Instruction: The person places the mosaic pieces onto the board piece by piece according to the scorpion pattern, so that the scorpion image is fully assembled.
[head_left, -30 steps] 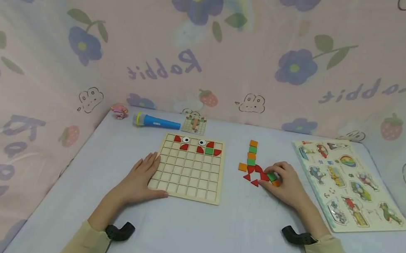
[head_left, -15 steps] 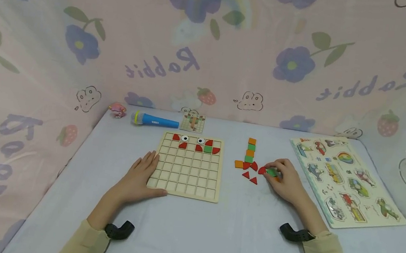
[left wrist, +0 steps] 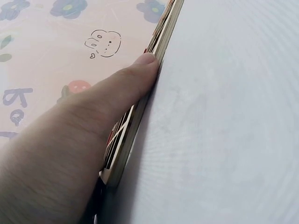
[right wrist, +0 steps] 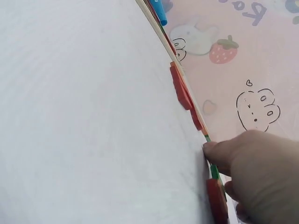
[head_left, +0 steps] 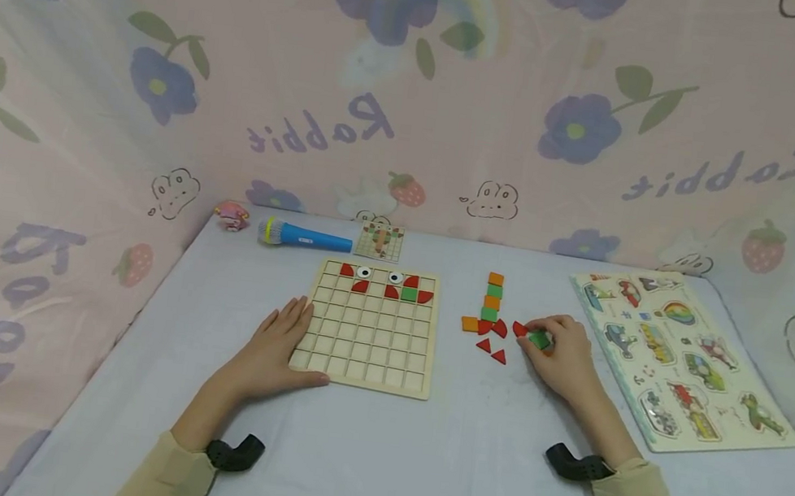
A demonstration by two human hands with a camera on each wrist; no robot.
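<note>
My left hand (head_left: 274, 347) lies flat with spread fingers at the left edge of a wooden grid board (head_left: 367, 335). In the left wrist view its thumb (left wrist: 140, 70) stretches along the board's front rim. Red quarter-round pieces, two eye discs and one green square fill cells in the board's top rows. My right hand (head_left: 563, 355) is over the loose pieces right of the board, thumb and forefinger pinching at a green square tile (head_left: 540, 340). Against the fingertips is a red quarter-round piece (head_left: 519, 328); an orange piece is mostly hidden under the hand.
Orange and green squares form a column (head_left: 492, 302), with red pieces and two red triangles (head_left: 499, 357) below. At the back are a picture card (head_left: 379, 242), a blue toy microphone (head_left: 306, 237) and a pink figurine (head_left: 232, 216). A picture puzzle board (head_left: 686, 363) lies at the right.
The red pieces have come apart, some shifting left toward the orange square. My right hand has moved slightly, and the green tile under its fingers has turned. My left hand stays put.
</note>
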